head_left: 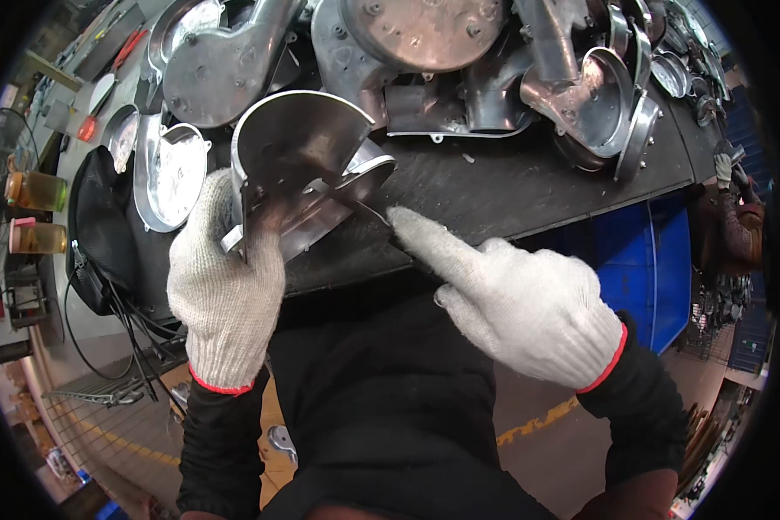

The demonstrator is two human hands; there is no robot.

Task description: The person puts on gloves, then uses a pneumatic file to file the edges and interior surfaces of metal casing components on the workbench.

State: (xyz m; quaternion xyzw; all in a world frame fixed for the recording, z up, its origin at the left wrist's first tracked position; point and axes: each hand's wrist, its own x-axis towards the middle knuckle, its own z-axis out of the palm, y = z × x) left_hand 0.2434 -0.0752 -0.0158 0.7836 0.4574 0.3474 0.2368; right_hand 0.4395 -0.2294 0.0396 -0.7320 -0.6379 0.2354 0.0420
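Observation:
My left hand (225,286), in a white knit glove with a red cuff, grips a hollow grey metal casting (299,139) by its near left edge and tilts its curved opening up. My right hand (524,308), gloved alike, is closed with the index finger stretched along a thin, dark metal tool (363,209). The tool's narrow blade reaches into the casting's opening beside the inner wall. Its handle is hidden under the right glove, so its exact kind cannot be told.
Several similar metal castings (225,74) crowd the far side of the dark work table (459,186). A black bag (100,225) with cables lies at left, near jars (39,192). A blue bin (641,269) stands below the table's right edge. Another person (741,217) works at far right.

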